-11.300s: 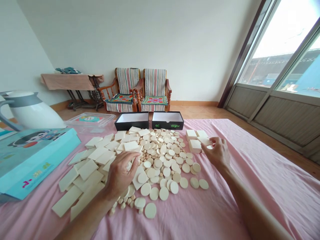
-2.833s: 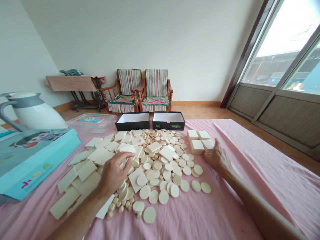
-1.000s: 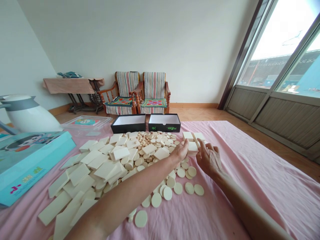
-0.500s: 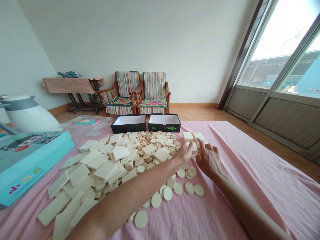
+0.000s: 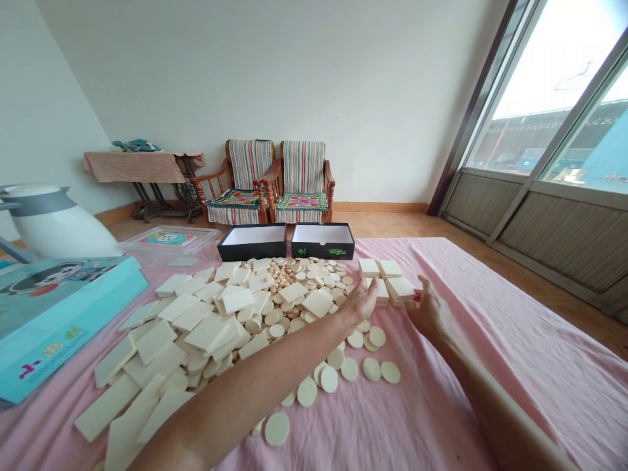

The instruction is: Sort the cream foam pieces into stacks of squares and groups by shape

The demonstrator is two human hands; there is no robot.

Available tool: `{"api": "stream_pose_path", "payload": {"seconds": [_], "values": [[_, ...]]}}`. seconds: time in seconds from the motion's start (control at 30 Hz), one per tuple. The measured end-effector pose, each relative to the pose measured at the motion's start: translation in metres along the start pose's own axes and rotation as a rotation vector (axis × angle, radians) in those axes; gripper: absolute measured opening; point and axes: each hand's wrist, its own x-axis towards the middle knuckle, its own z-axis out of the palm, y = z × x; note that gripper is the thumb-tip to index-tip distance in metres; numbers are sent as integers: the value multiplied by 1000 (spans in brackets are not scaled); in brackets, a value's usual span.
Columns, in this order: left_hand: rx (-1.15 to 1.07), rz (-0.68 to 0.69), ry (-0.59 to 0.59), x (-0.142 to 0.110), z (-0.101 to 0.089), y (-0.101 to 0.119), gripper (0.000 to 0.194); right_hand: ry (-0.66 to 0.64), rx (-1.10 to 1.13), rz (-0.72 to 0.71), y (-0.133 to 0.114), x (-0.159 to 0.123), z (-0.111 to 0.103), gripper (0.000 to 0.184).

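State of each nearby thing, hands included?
Left hand: at near-left stack, grip unclear
Right hand: open at near-right stack
Tile stacks: four, grouped
Loose tiles: heaped, overlapping
Round discs: scattered, some overlapping
Black boxes: open-topped
Blue box: closed
Clear box: closure unclear
Jug: lidded
Cloth: wrinkled

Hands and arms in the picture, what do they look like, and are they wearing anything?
The left hand and right hand are bare, without gloves. No sleeve shows on the left forearm or right forearm, and no watch or bracelet.
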Motion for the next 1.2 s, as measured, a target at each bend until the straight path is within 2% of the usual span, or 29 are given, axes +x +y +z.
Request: {"api": "stream_pose_path", "payload": {"seconds": [0.2, 0.33, 0.4, 0.5, 0.57, 0.63, 0.73, 0.9, 1.0, 1.07, 1.2], "values": [[73, -11, 45, -4, 2, 7, 73, -54, 4, 35, 1, -1, 4, 65], [160, 13, 87, -20, -4, 17, 75, 22, 38, 19, 5, -1, 1, 58], [237, 93, 66, -39, -12, 21, 71, 78, 60, -11, 8, -1, -2, 55], [373, 237, -25, -80, -31, 27, 63, 133, 95, -64, 7, -2, -5, 50], [519, 326, -15, -111, -48, 30, 53, 167, 140, -101, -1, -5, -8, 47], [671, 387, 25, -138, -68, 34, 38, 199, 187, -145, -17, -11, -11, 44], [818, 446, 195, -164, -106, 37, 29, 169, 237, -256, -52, -20, -13, 34], [956, 564, 676, -172, -175, 36, 24, -208, 254, -465, -127, -33, -1, 22], [999, 652, 869, -170, -200, 32, 24, -281, 95, -529, -173, -39, 11, 27], [1053, 706, 909, -170, -207, 27, 26, -272, -56, -544, -198, -43, 18, 33], [1135, 753, 856, -173, -207, 20, 27, -281, -246, -507, -229, -47, 29, 48]]}}
